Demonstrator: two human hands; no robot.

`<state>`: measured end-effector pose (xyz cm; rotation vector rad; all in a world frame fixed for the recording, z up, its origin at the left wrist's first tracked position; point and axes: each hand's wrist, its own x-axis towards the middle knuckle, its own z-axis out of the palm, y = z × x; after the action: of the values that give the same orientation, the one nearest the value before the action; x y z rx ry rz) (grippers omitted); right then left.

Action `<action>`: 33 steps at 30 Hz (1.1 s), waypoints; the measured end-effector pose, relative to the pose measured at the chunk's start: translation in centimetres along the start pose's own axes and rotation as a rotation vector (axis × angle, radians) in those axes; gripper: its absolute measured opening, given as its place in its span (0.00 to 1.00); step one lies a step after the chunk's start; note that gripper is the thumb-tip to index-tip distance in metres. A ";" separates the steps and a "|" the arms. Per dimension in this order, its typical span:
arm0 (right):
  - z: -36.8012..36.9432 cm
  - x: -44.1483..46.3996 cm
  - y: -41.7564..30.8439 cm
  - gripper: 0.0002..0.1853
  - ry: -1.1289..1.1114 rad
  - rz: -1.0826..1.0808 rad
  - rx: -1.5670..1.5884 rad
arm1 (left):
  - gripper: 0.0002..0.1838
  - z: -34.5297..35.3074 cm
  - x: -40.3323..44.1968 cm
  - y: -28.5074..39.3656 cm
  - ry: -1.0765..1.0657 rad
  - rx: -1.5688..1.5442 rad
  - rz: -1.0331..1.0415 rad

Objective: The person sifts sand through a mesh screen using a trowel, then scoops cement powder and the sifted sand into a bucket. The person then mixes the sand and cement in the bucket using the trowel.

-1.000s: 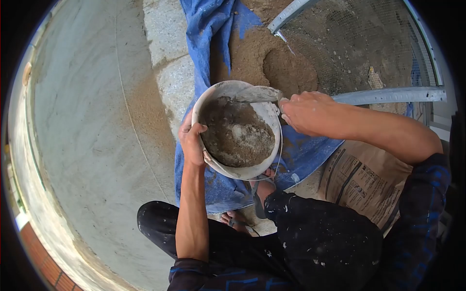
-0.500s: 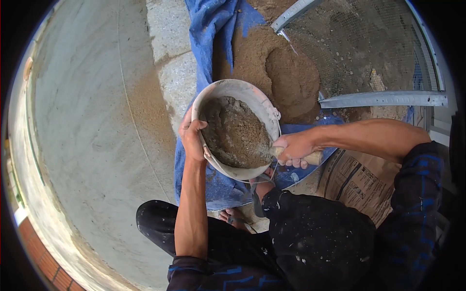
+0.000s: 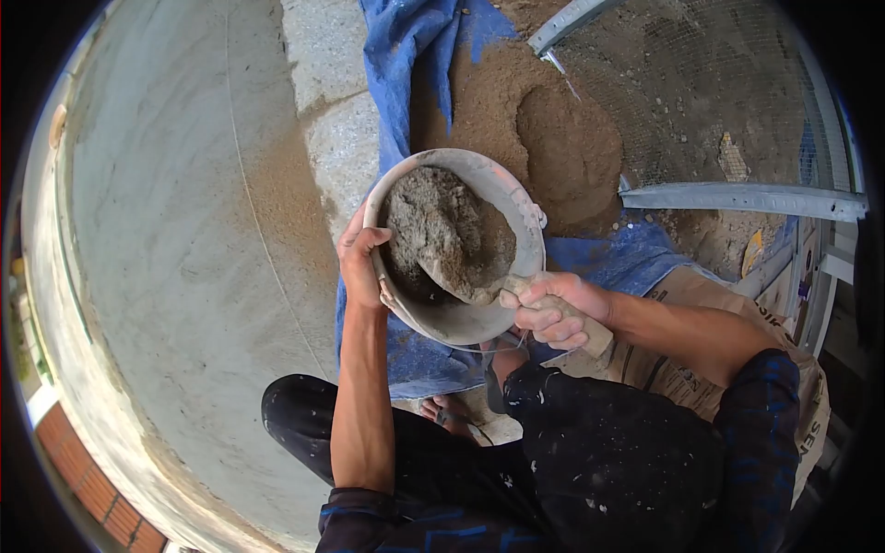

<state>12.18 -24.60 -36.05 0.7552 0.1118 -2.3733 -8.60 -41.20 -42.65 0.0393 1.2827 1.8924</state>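
My left hand [image 3: 361,256] grips the left rim of a pale, mortar-smeared bucket [image 3: 505,189], its thumb hooked over the edge. Grey-brown mortar mix [image 3: 433,207] lies inside, heaped wet and grey towards the far left and browner on the right. Closed around the thick wooden handle of a trowel [image 3: 597,339] is my right hand [image 3: 559,311], just beyond the bucket's near right rim. The trowel's coated blade reaches into the bucket and is partly hidden by the mix. A thin wire handle hangs at the bucket's near side.
A blue tarp [image 3: 392,51] lies beneath the bucket and a sand pile [image 3: 479,88]. At right stands a metal-framed mesh screen [image 3: 737,197]. A paper sack [image 3: 802,369] rests by my right arm. Smooth grey cement floor [image 3: 175,230] spreads on the left, crossed by a string.
The trowel has turned up wet grey mix, now heaped at the bucket's far left, exposing part of its blade. My right hand and forearm have shifted lower; my left hand still holds the rim.
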 end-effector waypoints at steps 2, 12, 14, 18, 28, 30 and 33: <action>-0.1 -1.1 -1.3 0.08 0.039 0.044 -0.040 | 0.34 0.1 0.1 0.4 -0.039 -0.007 -0.011; 9.5 -9.2 -4.5 0.11 0.715 0.080 -1.868 | 0.32 1.0 -0.2 0.6 0.001 -0.004 -0.006; 9.5 -9.4 -4.1 0.12 0.703 -0.208 -2.440 | 0.30 1.5 -0.5 0.7 0.053 -0.012 -0.014; 8.3 -3.8 -4.6 0.12 0.867 -0.230 -2.721 | 0.28 1.6 0.0 -0.4 0.078 0.112 0.017; 11.3 -5.6 -4.7 0.07 0.743 -0.083 -2.750 | 0.29 1.7 -0.1 0.4 0.077 0.027 0.018; 11.9 -5.3 -6.3 0.07 0.777 -0.164 -2.759 | 0.29 1.6 -0.1 0.0 0.055 -0.007 0.017; 9.1 -1.6 -7.6 0.06 0.695 -0.277 -2.756 | 0.29 2.0 0.1 -0.6 0.079 0.053 0.022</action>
<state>4.25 -20.05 -28.43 -0.1391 2.6855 -0.1362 -7.40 -39.60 -42.18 0.0065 1.3906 1.8947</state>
